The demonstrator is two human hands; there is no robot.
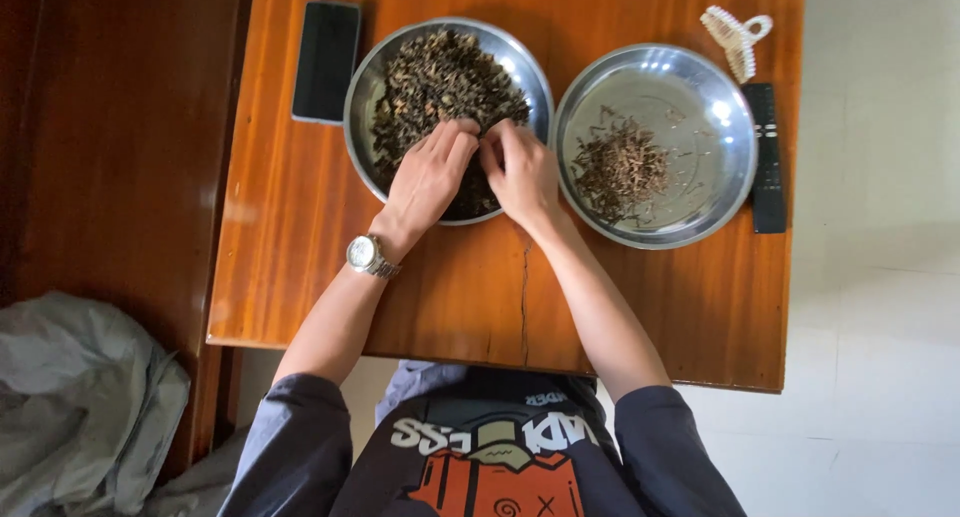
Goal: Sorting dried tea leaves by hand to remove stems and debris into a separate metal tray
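Note:
Two round steel bowls sit side by side on a wooden table. The left bowl is heaped with dark dried leaves and bits. My left hand and my right hand both rest in its near part, fingers bent together and pinching at the dried material. A metal watch is on my left wrist. The right bowl holds a small pile of thin brown stems.
A black phone lies left of the left bowl. A cream hair claw and a black remote lie at the table's right edge. A crack runs across the tabletop. Grey cloth lies on the floor at left.

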